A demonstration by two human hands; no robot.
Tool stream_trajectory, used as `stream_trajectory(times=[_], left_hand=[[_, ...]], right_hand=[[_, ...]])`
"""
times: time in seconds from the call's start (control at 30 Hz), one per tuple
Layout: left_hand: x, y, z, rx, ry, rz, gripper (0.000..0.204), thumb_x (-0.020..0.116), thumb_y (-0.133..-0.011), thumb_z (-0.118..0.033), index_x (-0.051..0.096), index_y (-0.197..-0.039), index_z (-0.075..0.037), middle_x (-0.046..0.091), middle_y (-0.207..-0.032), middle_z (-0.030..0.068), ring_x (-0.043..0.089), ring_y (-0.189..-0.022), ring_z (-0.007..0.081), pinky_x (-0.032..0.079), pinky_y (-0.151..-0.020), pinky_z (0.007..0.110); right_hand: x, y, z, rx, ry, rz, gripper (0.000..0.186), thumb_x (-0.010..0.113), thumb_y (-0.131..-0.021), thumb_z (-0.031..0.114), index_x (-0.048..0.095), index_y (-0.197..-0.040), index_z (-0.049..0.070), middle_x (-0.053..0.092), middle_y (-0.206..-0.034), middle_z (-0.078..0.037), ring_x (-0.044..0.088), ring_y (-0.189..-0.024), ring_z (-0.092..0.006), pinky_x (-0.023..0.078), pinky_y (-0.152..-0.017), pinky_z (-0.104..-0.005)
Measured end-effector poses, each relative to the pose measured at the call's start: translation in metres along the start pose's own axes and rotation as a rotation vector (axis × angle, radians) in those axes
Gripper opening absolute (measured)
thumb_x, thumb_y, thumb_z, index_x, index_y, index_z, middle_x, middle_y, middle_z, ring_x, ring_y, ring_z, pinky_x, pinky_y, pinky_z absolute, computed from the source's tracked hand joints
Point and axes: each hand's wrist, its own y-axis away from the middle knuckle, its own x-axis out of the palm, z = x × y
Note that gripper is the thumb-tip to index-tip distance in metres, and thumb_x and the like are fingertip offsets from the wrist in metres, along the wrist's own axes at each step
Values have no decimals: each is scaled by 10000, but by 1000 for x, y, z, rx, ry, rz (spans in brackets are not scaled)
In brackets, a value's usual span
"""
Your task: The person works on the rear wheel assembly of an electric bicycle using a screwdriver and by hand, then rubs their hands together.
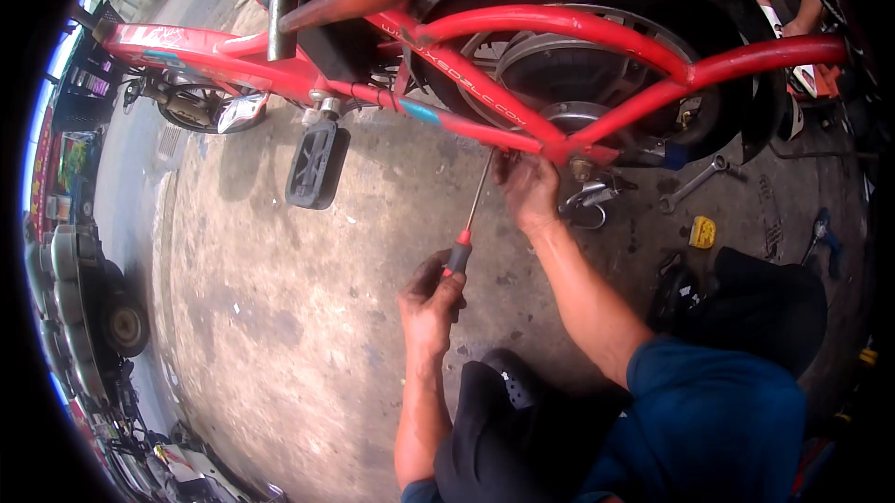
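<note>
- Looking down from the head, I see the left hand (431,303) with its grip closed around the handle of a screwdriver (461,255).
- The screwdriver is red and black, with a long thin metal rod that slants up to the red bike (466,126).
- Its tip is just beside the fingers of the right hand (530,188); I can't tell if the tip touches the bike.
- The right hand is up at the low red bar, near the back wheel (569,74). Its fingers are bent, but I can't tell how far open its grip is or if it has something.
- A black pedal (313,165) hangs to the left.
- On the floor (280,270), to the right, lie a wrench (695,184) and a small yellow thing (702,232).
</note>
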Motion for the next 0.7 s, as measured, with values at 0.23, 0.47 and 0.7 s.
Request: stream_trajectory(times=[0.23,0.47,0.7], left_hand=[[1,0,-1,-8,16,4,373,603,-762,-108,559,-1100,43,554,-711,61,493,-504,104,358,-416,221],[2,3,-9,7,-14,0,394,596,-740,-112,554,-1094,56,554,-702,83,480,-477,110,354,-402,228],[3,7,-12,7,-22,-27,395,598,-744,-116,553,-1096,57,557,-702,87,481,-472,110,360,-403,227]], right_hand=[[-18,0,-14,189,-279,-93,246,493,-763,138,559,-984,53,588,-914,-52,552,-836,-165,441,-692,-290],[-24,-9,-30,163,-261,-109,318,485,-725,-40,561,-1022,43,591,-977,-67,561,-869,-165,479,-740,-278],[-18,-3,-27,270,-123,-348,161,517,-861,78,557,-1015,52,598,-899,-63,579,-822,-169,491,-668,-263]])
